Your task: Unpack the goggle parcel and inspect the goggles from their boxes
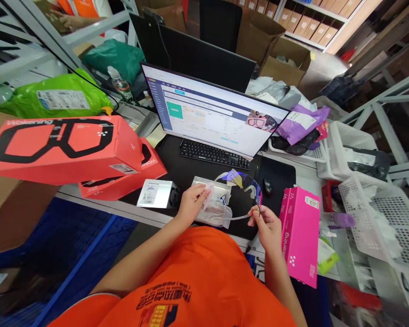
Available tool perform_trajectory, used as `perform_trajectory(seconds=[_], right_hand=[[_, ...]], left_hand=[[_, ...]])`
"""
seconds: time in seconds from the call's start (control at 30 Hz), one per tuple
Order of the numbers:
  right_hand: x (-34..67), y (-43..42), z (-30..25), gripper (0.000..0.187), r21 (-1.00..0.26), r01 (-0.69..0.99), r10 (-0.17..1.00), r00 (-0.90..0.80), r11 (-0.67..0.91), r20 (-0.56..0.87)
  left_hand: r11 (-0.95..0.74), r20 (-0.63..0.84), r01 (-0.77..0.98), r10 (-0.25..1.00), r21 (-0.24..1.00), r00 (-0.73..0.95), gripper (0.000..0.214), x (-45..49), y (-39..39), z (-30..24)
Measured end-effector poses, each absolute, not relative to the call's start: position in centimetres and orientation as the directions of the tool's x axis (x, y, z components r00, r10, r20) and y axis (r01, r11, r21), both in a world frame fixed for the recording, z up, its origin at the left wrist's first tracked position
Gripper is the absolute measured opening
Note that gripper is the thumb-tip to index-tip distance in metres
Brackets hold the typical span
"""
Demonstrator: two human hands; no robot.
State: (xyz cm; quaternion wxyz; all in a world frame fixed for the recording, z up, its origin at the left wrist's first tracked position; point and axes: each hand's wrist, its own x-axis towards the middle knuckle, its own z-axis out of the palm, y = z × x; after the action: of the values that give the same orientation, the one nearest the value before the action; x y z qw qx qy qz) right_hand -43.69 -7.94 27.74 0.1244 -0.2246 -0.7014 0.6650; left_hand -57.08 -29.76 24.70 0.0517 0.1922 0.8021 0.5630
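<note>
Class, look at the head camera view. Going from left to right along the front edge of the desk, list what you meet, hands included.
Orange boxes → small white box → left hand on a white pouch → right hand pinching a clear strap → pink box → white basket.

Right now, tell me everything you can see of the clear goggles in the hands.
The goggles look like transparent plastic with a curved lens that throws blue, purple and yellow reflections. A thin clear band loops down from the lens. The right hand pinches that band at its lower right end; the left hand is at the other side, on a white pouch. They hang over the black desk mat, in front of the keyboard.
</note>
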Motion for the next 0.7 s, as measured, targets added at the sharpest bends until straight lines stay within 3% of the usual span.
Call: perform_trajectory(seconds=[0.27, 0.5, 0.6, 0.7], right_hand=[[-43.4, -6.3, 27.1, 0.022, -0.942, 0.221, 0.313, -0.940, 0.251, -0.137], [-44.4, -6.4, 27.7, 0.023, -0.787, 0.164, 0.311, -0.950, 0.594, 0.037], [-44.6, -6.8, 27.5, 0.021, -0.733, 0.149, 0.288, -0.955, 0.663, 0.067], [-44.6, -7.3, 27.3, 0.018, -0.704, 0.146, 0.282, -0.956, 0.695, 0.080]], left_hand=[[0.251, 0.126, 0.244, 0.409, 0.937, -0.904, 0.038, -57.4, -30.8, 25.0], [0.271, 0.166, 0.352, 0.531, 0.896, -0.831, 0.019, -56.9, -30.9, 25.3], [0.202, 0.248, 0.403, 0.527, 0.893, -0.813, 0.017, -55.9, -30.9, 25.4], [0.092, 0.245, 0.329, 0.491, 0.940, -0.836, 0.017, -54.8, -30.5, 25.4]])
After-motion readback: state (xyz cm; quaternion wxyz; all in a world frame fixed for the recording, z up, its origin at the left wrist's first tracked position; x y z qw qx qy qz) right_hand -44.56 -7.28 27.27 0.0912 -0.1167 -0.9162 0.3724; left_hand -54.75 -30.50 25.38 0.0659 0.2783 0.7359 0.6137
